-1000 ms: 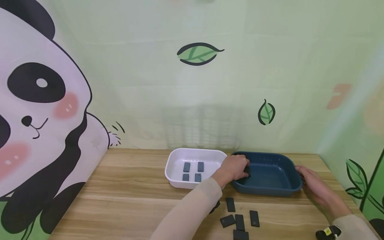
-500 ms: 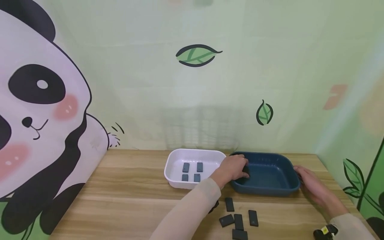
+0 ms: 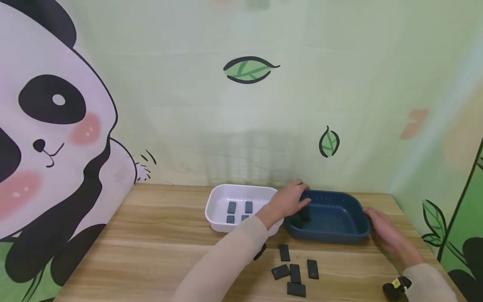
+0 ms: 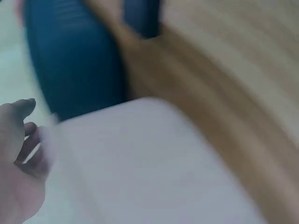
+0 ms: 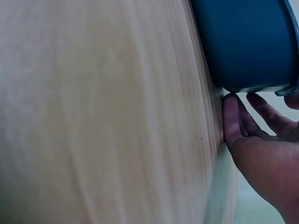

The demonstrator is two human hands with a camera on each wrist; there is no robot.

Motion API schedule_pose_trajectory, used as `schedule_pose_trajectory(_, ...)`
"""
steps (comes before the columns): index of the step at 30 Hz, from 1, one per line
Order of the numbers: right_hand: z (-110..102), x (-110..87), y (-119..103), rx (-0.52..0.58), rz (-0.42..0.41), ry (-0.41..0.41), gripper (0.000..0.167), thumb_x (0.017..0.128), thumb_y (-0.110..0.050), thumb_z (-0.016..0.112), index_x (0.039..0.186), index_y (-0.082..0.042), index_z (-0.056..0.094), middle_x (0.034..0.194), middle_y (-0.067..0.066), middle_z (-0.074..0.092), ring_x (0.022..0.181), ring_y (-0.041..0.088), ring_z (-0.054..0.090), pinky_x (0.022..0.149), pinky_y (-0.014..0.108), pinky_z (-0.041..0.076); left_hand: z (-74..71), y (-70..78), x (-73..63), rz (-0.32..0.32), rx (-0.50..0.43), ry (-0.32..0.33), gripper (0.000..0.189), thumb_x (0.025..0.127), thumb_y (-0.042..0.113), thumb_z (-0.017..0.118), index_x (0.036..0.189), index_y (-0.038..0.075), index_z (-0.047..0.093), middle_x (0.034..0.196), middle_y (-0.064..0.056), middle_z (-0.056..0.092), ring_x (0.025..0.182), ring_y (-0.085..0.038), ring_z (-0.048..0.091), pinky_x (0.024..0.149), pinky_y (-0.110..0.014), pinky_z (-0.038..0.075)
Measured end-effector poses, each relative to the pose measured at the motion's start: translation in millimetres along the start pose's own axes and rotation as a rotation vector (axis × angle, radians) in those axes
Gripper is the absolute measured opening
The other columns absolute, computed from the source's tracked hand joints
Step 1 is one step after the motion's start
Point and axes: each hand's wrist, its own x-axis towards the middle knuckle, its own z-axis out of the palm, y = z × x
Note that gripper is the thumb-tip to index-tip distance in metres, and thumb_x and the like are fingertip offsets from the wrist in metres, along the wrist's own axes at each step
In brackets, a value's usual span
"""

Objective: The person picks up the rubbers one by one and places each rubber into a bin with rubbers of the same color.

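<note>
My left hand hovers over the left end of a dark blue rectangular tray, fingers spread and holding nothing. Below its thumb, a dark rectangular tile sits at the left inside of that tray. The left wrist view also shows the left hand without anything in it, next to the blurred white tray. At the blue tray's right end, my right hand touches the outer wall; in the right wrist view its fingertips meet the wall near the table.
A white tray stands left of the blue one, with several grey-blue tiles inside. Several dark tiles lie loose on the wooden table in front. A printed cloth hangs behind the table.
The left hand has let go of the dark tile inside the blue tray and lifted slightly up and left. The right hand stays at the tray's right end.
</note>
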Motion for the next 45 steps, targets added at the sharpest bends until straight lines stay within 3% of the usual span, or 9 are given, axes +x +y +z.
schedule_pose_trajectory(4, 3, 3.0, 2, -0.014, 0.015, -0.002, 0.068, 0.117, -0.038, 0.022, 0.154, 0.018, 0.03, 0.158, 0.03, 0.035, 0.128, 0.008, 0.045, 0.105, 0.022, 0.045, -26.8, -5.4, -20.4, 0.006, -0.123, 0.062, 0.046, 0.106, 0.036, 0.067, 0.146, 0.012, 0.063, 0.139, -0.002, 0.062, 0.128, -0.016, 0.059, 0.108, -0.025, 0.049)
schedule_pose_trajectory(6, 3, 3.8, 3, 0.007, -0.001, 0.008, 0.063, 0.118, -0.036, 0.025, 0.15, 0.017, 0.037, 0.15, 0.026, 0.047, 0.123, 0.005, 0.049, 0.103, 0.022, 0.047, -36.9, -6.9, -35.4, 0.018, -0.177, 0.081, 0.046, 0.105, 0.035, 0.07, 0.144, 0.011, 0.064, 0.137, -0.003, 0.063, 0.127, -0.016, 0.06, 0.108, -0.026, 0.049)
schedule_pose_trajectory(9, 2, 3.5, 6, 0.055, -0.035, 0.024, 0.051, 0.117, -0.03, 0.03, 0.137, 0.01, 0.054, 0.129, 0.005, 0.061, 0.108, -0.003, 0.054, 0.092, 0.015, 0.049, -47.2, -6.2, -59.8, 0.039, -0.218, 0.08, 0.047, 0.103, 0.034, 0.072, 0.143, 0.011, 0.065, 0.133, -0.003, 0.064, 0.124, -0.016, 0.061, 0.106, -0.025, 0.05)
schedule_pose_trajectory(13, -1, 3.1, 9, 0.091, -0.062, 0.025, 0.042, 0.117, -0.029, 0.034, 0.127, 0.003, 0.06, 0.116, -0.009, 0.062, 0.103, -0.004, 0.055, 0.088, 0.014, 0.05, -52.3, -0.8, -90.1, 0.049, -0.23, 0.035, 0.047, 0.1, 0.033, 0.076, 0.141, 0.01, 0.066, 0.128, -0.002, 0.066, 0.119, -0.015, 0.064, 0.103, -0.023, 0.051)
schedule_pose_trajectory(20, -2, 4.0, 10, 0.063, -0.059, 0.027, 0.05, 0.117, -0.029, 0.031, 0.135, 0.014, 0.051, 0.117, -0.006, 0.061, 0.103, -0.005, 0.055, 0.089, 0.014, 0.051, -42.1, 16.6, -125.9, 0.094, -0.175, -0.065, 0.042, 0.096, 0.031, 0.082, 0.131, 0.009, 0.072, 0.121, 0.0, 0.07, 0.11, -0.01, 0.066, 0.096, -0.019, 0.053)
schedule_pose_trajectory(25, -3, 4.3, 11, 0.018, -0.042, 0.033, 0.058, 0.117, -0.03, 0.028, 0.144, 0.021, 0.04, 0.124, -0.002, 0.059, 0.104, -0.009, 0.052, 0.089, 0.012, 0.049, -20.9, 24.0, -137.7, 0.114, -0.116, -0.134, 0.041, 0.096, 0.029, 0.082, 0.131, 0.01, 0.072, 0.124, 0.001, 0.067, 0.113, -0.011, 0.065, 0.095, -0.021, 0.054)
schedule_pose_trajectory(31, -3, 5.1, 9, -0.008, -0.029, 0.024, 0.062, 0.118, -0.032, 0.024, 0.148, 0.021, 0.037, 0.141, 0.022, 0.052, 0.106, -0.011, 0.049, 0.09, 0.011, 0.047, 5.1, 16.2, -141.5, 0.136, -0.037, -0.116, 0.041, 0.092, 0.028, 0.085, 0.128, 0.012, 0.074, 0.113, 0.002, 0.066, 0.1, -0.007, 0.063, 0.086, -0.019, 0.054)
schedule_pose_trajectory(36, -2, 6.3, 6, -0.02, 0.0, 0.011, 0.068, 0.117, -0.037, 0.021, 0.154, 0.02, 0.029, 0.158, 0.034, 0.033, 0.113, -0.009, 0.047, 0.098, 0.015, 0.046, 16.8, 11.6, -142.1, 0.13, -0.006, -0.112, 0.042, 0.09, 0.03, 0.087, 0.126, 0.013, 0.073, 0.111, 0.002, 0.065, 0.097, -0.006, 0.061, 0.083, -0.018, 0.054)
schedule_pose_trajectory(45, -3, 6.4, 9, -0.01, -0.017, 0.021, 0.063, 0.117, -0.033, 0.023, 0.15, 0.02, 0.035, 0.151, 0.03, 0.042, 0.106, -0.013, 0.048, 0.089, 0.01, 0.046, 16.8, 14.8, -141.6, 0.14, 0.008, -0.115, 0.039, 0.089, 0.032, 0.088, 0.121, 0.014, 0.075, 0.109, 0.002, 0.066, 0.098, -0.007, 0.062, 0.084, -0.015, 0.052)
